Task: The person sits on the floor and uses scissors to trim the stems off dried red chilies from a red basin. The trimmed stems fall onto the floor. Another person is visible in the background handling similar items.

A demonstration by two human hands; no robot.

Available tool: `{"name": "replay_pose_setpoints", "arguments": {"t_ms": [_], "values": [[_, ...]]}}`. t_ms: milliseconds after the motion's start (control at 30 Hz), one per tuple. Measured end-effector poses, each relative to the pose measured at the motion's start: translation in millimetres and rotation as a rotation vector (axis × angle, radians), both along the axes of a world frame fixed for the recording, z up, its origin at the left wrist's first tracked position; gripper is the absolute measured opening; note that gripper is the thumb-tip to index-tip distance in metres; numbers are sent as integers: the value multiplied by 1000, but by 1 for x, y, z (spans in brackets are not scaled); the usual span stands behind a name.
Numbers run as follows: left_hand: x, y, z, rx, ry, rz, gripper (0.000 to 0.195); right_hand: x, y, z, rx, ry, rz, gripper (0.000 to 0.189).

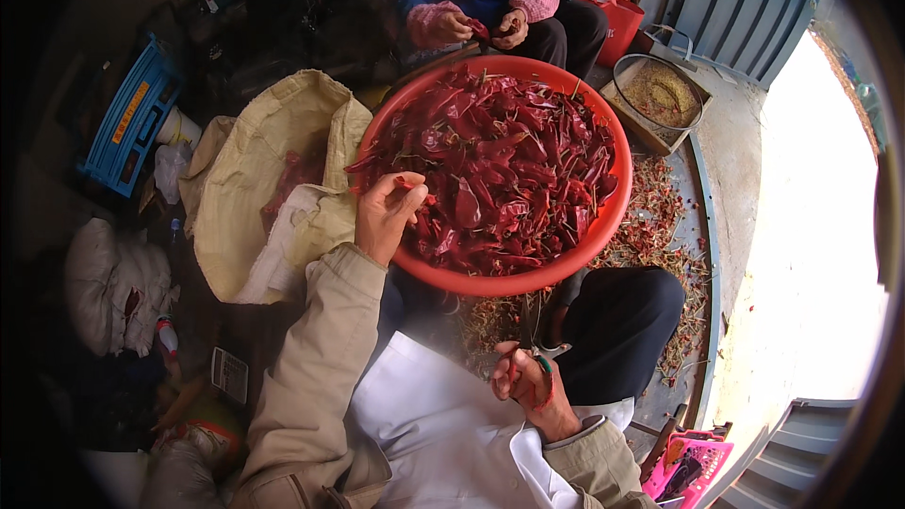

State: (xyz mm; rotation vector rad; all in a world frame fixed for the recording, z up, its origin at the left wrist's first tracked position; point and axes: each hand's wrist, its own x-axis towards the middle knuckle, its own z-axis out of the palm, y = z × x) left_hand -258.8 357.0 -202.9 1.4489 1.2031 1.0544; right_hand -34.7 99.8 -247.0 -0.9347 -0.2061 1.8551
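A wide red plastic basin [470, 285] heaped with dried red chili peppers [495, 162] stands before me. Over its near left rim is my left hand [389, 212], thumb and fingertips pinched on a small red pepper piece. My right hand [530, 389] is low on the right, above my lap, closed round the handles of a pair of scissors [530, 332] whose blades point away from me. Whether the blades are apart is hard to tell. Left of the basin a woven sack [240, 155] gapes, with red peppers [297, 177] inside.
Across the basin sits a co-worker in a blue top, both hands [488, 27] at a pepper. Cut stems and scraps [657, 226] litter the floor at right, beside a wooden tray [654, 134] with a round sieve. A blue crate [131, 120] and a calculator [230, 375] lie left.
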Motion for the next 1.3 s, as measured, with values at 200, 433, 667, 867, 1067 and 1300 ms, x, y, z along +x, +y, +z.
{"name": "replay_pose_setpoints", "arguments": {"t_ms": [200, 433, 667, 867, 1067, 1300], "values": [[11, -39, -8, -279, -561, -57, 24, -1, 17, 31, 48, -368, 167, 56], [25, -50, -26, -230, -443, -27, 31, -7, 34, 34, 168, -549, 174, 50], [27, -65, -29, -275, -566, -94, 34, -9, 38, 39, 231, -668, 143, 48], [31, -86, -32, -425, -781, -107, 31, -8, 38, 41, 256, -820, 161, 48], [20, -71, -46, -446, -810, -15, 26, -11, 29, 33, 160, -766, 220, 46], [21, -43, -49, -363, -188, -106, 18, -5, 10, 23, 166, -759, 306, 55]]}}
